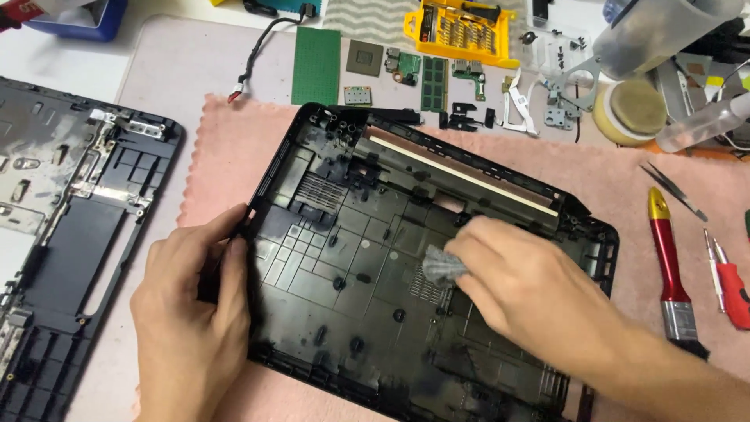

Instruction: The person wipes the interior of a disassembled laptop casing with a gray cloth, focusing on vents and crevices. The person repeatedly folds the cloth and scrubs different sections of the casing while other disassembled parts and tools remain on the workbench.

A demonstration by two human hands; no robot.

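A black plastic laptop bottom shell (351,234) lies inside-up on a pink cloth (226,148). My left hand (191,312) grips the shell's left edge, thumb on the rim. My right hand (531,293) presses a small grey wad of cloth (441,266) against the ribbed floor of the shell near its middle. The fingers of that hand cover most of the wad.
A second black laptop panel (70,234) lies at the left. Green circuit boards (316,66), small parts and a yellow screwdriver-bit case (461,31) line the back. At the right lie a red-handled brush (672,266), tweezers (676,191), a red screwdriver (730,285) and plastic bottles (664,31).
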